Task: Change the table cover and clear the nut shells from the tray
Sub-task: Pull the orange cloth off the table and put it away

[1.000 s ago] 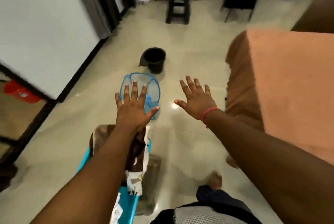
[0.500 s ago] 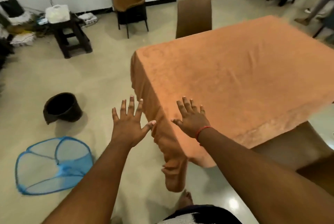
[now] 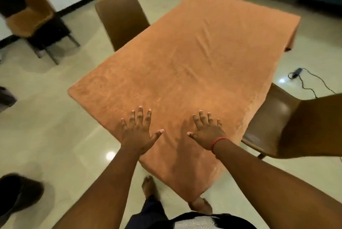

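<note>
An orange table cover (image 3: 194, 58) lies spread over the whole table, its near corner hanging down toward my feet. My left hand (image 3: 138, 130) is held out flat above the cover's near left edge, fingers spread, holding nothing. My right hand (image 3: 207, 130), with a red band at the wrist, is held out flat over the near part of the cover, fingers apart and empty. No tray or nut shells are in view.
A brown chair (image 3: 122, 17) stands at the table's left side and another brown chair (image 3: 273, 127) at its right. A third chair (image 3: 33, 16) stands far left. A dark bucket (image 3: 16, 193) sits on the floor at lower left. A cable (image 3: 305, 79) lies on the floor right.
My view has swung right from the floor with the blue basket and bucket onto the table. Both open hands now hover over the orange cover's near end.
</note>
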Motion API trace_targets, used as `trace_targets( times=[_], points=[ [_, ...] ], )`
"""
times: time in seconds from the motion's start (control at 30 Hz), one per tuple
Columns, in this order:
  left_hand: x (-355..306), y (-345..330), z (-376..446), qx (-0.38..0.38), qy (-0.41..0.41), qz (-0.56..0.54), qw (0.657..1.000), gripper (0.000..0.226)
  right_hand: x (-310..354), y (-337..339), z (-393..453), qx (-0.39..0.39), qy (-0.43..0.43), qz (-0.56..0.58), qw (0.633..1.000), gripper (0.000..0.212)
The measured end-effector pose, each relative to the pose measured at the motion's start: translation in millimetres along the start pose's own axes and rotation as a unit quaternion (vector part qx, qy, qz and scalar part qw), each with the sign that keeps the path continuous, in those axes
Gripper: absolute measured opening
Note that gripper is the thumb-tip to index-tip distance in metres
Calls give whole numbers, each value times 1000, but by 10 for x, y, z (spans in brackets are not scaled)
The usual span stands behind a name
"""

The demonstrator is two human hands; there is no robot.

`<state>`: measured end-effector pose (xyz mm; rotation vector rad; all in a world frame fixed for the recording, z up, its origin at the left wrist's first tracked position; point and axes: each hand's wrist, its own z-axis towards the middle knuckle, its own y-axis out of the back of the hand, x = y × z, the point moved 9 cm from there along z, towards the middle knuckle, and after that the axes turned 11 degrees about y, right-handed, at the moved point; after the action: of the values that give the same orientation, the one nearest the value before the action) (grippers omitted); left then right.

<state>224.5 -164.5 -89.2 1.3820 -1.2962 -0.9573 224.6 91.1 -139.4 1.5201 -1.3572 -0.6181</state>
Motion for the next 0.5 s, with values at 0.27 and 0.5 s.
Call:
trace_targets(
  times=[0.27,0.5],
  points=[
    [22,-404,1087,154,-36,-6,987,86,-395,-357,-249,-1,-298,176,938,78],
    [394,-591,1352,236,86,-87,964,92,-284,-555,-282,-37,-380,217,899,74]
  ],
)
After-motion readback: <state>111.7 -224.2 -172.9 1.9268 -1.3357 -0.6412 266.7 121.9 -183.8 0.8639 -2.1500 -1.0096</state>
